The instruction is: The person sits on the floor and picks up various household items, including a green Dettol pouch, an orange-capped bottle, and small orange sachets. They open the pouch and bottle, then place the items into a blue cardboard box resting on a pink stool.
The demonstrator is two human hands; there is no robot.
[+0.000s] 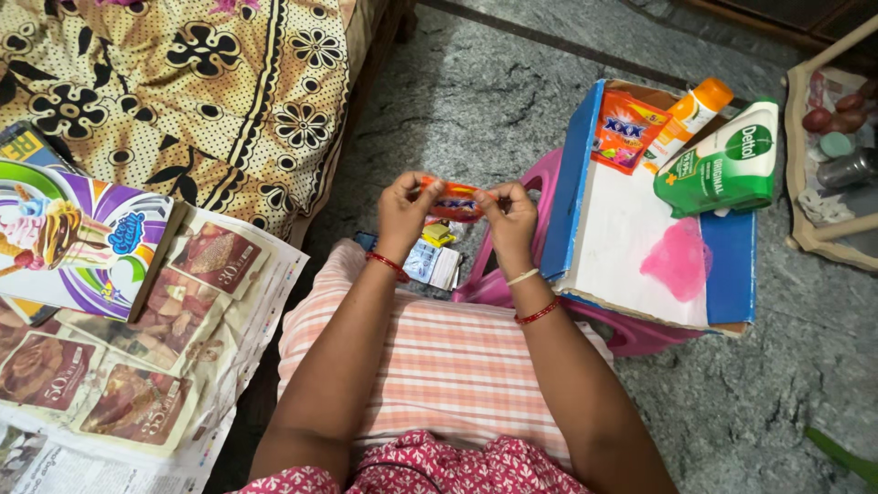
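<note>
At nine o'clock a colourful carton (82, 240) lies on spread newspaper (137, 384) beside a floral bedspread (183, 82). At centre, the left hand (400, 215) and right hand (510, 220) each pinch one end of a small orange sachet (455, 199), stretched between them above the lap. Just below it small packets (432, 261) lie on the floor. At two o'clock a blue-edged box (640, 247) on a pink stool (631, 334) bears an orange pouch (625, 130), an orange-capped tube (690, 114) and a green pouch (722, 163).
</note>
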